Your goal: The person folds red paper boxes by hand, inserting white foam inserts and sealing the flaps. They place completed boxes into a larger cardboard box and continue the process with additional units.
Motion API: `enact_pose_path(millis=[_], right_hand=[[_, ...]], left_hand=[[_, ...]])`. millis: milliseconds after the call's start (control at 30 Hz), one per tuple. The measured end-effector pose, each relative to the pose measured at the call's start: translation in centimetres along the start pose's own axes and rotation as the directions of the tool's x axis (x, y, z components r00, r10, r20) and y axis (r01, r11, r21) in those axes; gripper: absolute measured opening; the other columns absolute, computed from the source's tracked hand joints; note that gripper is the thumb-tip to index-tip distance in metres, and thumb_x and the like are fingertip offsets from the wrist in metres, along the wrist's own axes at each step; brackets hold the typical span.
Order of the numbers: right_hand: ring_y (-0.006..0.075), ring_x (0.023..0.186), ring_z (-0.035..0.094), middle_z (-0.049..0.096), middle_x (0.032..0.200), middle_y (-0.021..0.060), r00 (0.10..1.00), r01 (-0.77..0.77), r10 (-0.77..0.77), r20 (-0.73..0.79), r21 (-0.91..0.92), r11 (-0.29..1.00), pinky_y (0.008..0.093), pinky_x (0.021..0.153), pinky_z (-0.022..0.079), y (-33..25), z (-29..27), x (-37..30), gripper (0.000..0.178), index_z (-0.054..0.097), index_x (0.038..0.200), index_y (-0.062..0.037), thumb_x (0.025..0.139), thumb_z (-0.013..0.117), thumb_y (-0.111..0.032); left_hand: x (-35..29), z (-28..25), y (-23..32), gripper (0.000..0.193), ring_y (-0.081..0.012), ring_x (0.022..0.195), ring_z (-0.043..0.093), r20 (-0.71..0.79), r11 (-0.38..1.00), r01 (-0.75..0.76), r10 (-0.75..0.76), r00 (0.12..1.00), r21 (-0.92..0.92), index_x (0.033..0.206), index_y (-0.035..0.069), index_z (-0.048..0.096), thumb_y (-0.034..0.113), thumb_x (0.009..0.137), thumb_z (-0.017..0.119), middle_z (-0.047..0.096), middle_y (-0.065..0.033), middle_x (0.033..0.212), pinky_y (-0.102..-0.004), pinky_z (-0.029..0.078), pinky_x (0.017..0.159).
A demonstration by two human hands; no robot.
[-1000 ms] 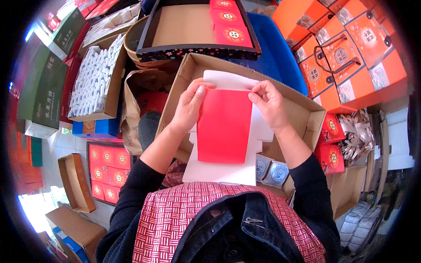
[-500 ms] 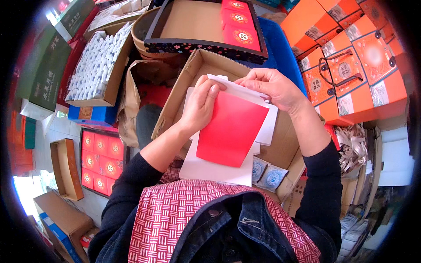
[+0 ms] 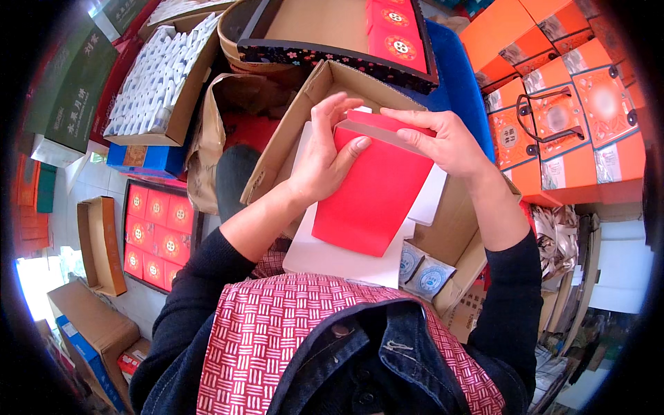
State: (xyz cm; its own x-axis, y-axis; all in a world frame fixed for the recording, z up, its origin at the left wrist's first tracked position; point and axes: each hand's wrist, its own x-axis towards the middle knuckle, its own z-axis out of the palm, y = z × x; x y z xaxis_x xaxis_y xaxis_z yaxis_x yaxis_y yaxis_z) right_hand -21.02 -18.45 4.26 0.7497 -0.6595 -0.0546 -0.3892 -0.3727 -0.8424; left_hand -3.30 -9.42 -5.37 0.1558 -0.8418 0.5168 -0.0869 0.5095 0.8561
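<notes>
A red paper box [image 3: 370, 197], partly folded and standing out from flat, is between my hands at the middle of the view. My left hand [image 3: 319, 155] grips its left side, thumb on the front near the upper edge and fingers raised beside the top. With my right hand [image 3: 446, 142] I pinch the upper right edge, fingers laid along the red top flap. A dark gap shows between that flap and the front panel. Under the box lie white flat card blanks [image 3: 321, 252], resting across an open brown cardboard carton [image 3: 377, 90].
Two packets with blue round prints [image 3: 434, 278] lie in the carton's near right corner. Beyond it stands a dark patterned tray [image 3: 304, 59] with red boxes. Orange gift boxes [image 3: 553, 138] are stacked at right. White packets [image 3: 159, 83] fill a carton at left, above a tray of red boxes [image 3: 158, 225].
The white-backed top flap has been folded over and now shows its red side. The red box has opened out from flat. My left fingers have lifted, and the view has shifted slightly.
</notes>
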Motion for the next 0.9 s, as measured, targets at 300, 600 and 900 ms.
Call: enact_pose_path(millis=[300, 600, 900], right_hand=[[0.0117, 0.084, 0.065, 0.07, 0.1, 0.0123, 0.994, 0.024, -0.027, -0.104, -0.035, 0.999, 0.0252, 0.075, 0.051, 0.1, 1.3, 0.4, 0.027, 0.067, 0.111, -0.008, 0.086, 0.06, -0.004], [0.0198, 0.108, 0.06, 0.064, 0.116, 0.0158, 0.966, 0.23, -0.207, 0.152, -0.15, 0.962, 0.0284, 0.092, 0.046, -0.5, 0.3, 0.2, 0.027, 0.062, 0.116, -0.0015, 0.092, 0.055, -0.01], [0.0111, 0.092, 0.06, 0.067, 0.1, 0.008, 0.811, 0.26, 0.016, -0.585, 0.385, 0.886, 0.0248, 0.084, 0.046, 3.3, 1.5, -4.7, 0.018, 0.066, 0.099, 0.0008, 0.091, 0.06, -0.014]], left_hand=[[-0.1, -0.6, 0.6, 0.074, -0.0286, 0.121, 0.041, 0.101, 0.993, 0.027, -0.038, 0.994, 0.111, 0.146, 0.009, 0.008, 0.014, 0.092, 0.058, 0.031, -0.0189, 0.139, -0.0403, 0.039, 0.101], [0.1, -0.6, 0.7, 0.036, -0.0275, 0.112, 0.048, 0.117, 0.973, -0.063, 0.037, 0.992, 0.22, 0.124, 0.002, 0.046, 0.01, 0.091, 0.058, 0.047, -0.0175, 0.122, -0.0351, 0.04, 0.095], [0.1, -0.5, 0.8, 0.017, -0.0274, 0.102, 0.052, 0.055, 0.976, 0.017, -0.03, 0.998, 0.218, 0.107, 0.001, 0.054, 0.007, 0.091, 0.056, 0.053, -0.0145, 0.109, -0.0343, 0.041, 0.091]])
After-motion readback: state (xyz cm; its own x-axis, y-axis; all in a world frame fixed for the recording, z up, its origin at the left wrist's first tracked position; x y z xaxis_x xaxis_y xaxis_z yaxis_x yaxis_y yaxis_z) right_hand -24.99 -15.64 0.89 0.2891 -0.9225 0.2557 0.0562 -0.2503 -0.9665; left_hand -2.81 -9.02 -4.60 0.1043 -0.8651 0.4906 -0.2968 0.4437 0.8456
